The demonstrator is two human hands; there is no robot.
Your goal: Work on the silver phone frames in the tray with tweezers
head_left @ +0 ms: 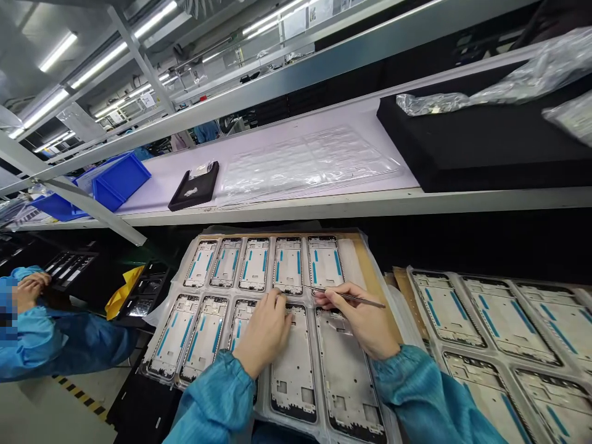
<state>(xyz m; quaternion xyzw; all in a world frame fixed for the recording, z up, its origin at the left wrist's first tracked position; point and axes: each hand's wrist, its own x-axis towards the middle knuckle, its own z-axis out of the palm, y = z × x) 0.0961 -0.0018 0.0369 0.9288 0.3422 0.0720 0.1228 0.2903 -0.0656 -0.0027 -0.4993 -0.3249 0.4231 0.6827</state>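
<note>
Two rows of metal phone midframes with blue strips lie in a clear plastic tray (352, 264). My left hand (263, 327) rests with its fingertips at the top of a lower-row midframe (293, 364), and the fingers hide whatever is under them. My right hand (356, 320) pinches slim steel tweezers (346, 297). Their tip points left, near the bottom of an upper-row midframe (287, 266). Both of my blue sleeves (215, 401) reach in from the bottom edge. A co-worker's clasped hands (28, 290) are at the far left.
A second tray of midframes (504, 327) lies to the right. Above stands a white shelf (152, 197) holding blue bins (123, 182), a small black tray (194, 186), a clear plastic sheet (308, 166) and a black foam pad (481, 148). Black trays and a yellow bag (124, 291) are at the left.
</note>
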